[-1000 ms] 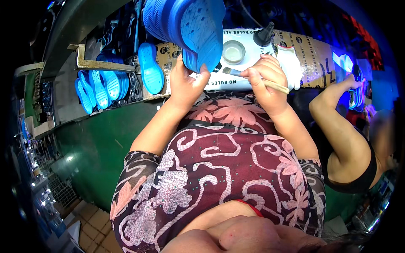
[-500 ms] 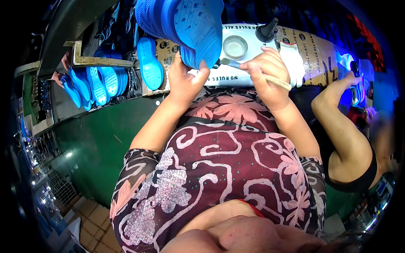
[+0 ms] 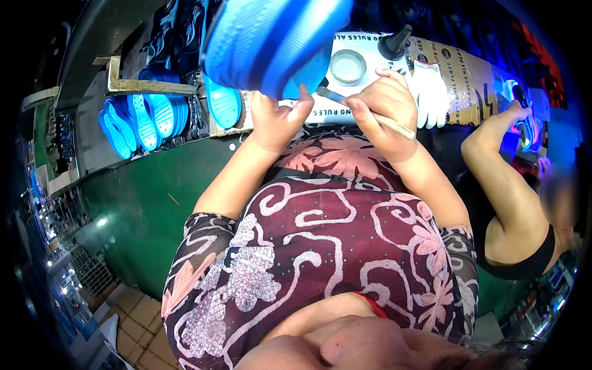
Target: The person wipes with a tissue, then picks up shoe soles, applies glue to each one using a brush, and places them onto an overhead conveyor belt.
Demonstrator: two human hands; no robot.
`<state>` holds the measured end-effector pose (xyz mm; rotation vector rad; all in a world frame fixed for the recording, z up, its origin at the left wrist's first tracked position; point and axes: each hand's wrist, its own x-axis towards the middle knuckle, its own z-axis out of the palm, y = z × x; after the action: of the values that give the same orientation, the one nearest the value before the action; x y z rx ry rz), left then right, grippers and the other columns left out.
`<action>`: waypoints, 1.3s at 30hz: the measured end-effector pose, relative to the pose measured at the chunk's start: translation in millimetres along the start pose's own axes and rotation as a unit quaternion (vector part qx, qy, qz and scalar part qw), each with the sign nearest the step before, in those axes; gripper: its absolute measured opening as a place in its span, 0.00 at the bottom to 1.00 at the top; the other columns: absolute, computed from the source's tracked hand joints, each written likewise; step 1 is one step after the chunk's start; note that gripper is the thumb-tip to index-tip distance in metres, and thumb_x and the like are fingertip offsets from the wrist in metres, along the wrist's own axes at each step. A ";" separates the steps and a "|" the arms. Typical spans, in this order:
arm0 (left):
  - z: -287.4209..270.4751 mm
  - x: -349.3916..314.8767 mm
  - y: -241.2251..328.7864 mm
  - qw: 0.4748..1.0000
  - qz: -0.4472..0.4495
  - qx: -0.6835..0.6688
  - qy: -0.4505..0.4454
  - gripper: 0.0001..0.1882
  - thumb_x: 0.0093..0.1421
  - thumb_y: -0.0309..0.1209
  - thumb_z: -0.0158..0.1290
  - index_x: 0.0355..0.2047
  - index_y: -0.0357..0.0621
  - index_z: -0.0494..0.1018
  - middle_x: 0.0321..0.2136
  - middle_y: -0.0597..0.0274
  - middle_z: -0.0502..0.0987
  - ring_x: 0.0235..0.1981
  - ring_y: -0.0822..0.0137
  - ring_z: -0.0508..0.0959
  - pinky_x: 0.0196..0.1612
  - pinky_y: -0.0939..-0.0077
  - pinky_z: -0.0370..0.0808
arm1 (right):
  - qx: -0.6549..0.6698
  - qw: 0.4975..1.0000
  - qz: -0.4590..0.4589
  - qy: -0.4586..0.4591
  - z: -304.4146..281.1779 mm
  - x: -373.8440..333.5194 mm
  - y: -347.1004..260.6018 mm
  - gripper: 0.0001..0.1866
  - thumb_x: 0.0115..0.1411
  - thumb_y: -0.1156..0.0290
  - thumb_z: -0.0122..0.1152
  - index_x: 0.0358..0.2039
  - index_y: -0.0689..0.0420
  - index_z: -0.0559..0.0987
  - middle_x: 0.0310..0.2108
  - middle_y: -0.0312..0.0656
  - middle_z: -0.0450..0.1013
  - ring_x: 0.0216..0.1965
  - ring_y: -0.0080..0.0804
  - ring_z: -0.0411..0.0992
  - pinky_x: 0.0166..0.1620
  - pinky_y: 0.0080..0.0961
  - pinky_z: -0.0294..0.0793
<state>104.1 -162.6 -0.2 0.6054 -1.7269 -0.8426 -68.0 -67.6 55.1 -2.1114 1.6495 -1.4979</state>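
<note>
My left hand [image 3: 276,120] grips the near end of several stacked blue shoe soles [image 3: 265,52], thumb toward the right; its other fingers are mostly hidden behind them. The stack is tilted up, showing mainly ribbed side edges. My right hand [image 3: 390,114] is closed round a brush [image 3: 335,95] with a pale handle and metal ferrule. Its dark bristles lie at the soles' right edge, near my left thumb; whether they touch, I cannot tell. Just beyond the brush, a round, clear bowl [image 3: 348,68] stands on a white printed sheet [image 3: 320,115].
A black cone-shaped container [image 3: 393,44] and white gloves [image 3: 430,95] sit beyond my right hand. One blue sole [image 3: 223,105] lies left of the stack, with more soles [image 3: 145,123] farther left. At right, a co-worker's arm [image 3: 496,166] reaches toward a lit shoe [image 3: 527,126].
The stack of soles has tipped, so its ribbed sides face me more than its flat surface. My right hand has shifted slightly left. Another person's hands at the far left soles are gone from view.
</note>
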 end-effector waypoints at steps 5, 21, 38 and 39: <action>-5.2 4.6 6.9 0.999 0.025 0.025 -0.038 0.17 0.42 0.20 0.57 0.36 0.37 0.74 0.34 0.54 0.77 0.34 0.57 0.78 0.39 0.69 0.72 | -0.007 1.000 0.006 -0.014 -4.8 -0.8 -0.5 0.11 0.57 0.70 0.53 0.20 0.57 0.79 0.15 0.34 0.69 0.21 0.29 0.68 0.45 0.32 0.63; -13.0 32.6 32.4 0.992 -0.075 -0.101 -0.007 0.26 0.49 0.18 0.52 0.50 0.34 0.60 0.42 0.52 0.72 0.42 0.64 0.73 0.50 0.69 0.68 | -0.004 0.994 0.042 0.098 -31.4 -8.2 11.7 0.11 0.53 0.75 0.57 0.14 0.58 0.75 0.15 0.40 0.69 0.20 0.36 0.66 0.31 0.29 0.64; 274.4 301.9 196.4 0.623 -0.371 -0.627 -0.285 0.23 0.60 0.34 0.50 0.48 0.27 0.61 0.39 0.43 0.73 0.38 0.57 0.77 0.35 0.80 0.78 | 0.037 0.928 0.298 0.221 -48.5 -69.3 22.2 0.14 0.58 0.70 0.53 0.18 0.62 0.76 0.17 0.45 0.71 0.22 0.39 0.69 0.28 0.31 0.66; 268.0 296.0 222.0 0.541 -0.355 -0.696 -0.311 0.21 0.61 0.29 0.47 0.49 0.25 0.58 0.44 0.37 0.70 0.40 0.53 0.76 0.38 0.77 0.79 | 0.035 0.926 0.299 0.229 -52.8 -71.3 21.1 0.14 0.58 0.70 0.53 0.18 0.62 0.76 0.17 0.45 0.71 0.22 0.39 0.69 0.28 0.31 0.66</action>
<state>-238.3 -181.0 301.7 -0.2540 -0.6507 -2.8270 -116.5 3.6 25.5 -1.0862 2.0749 -1.8441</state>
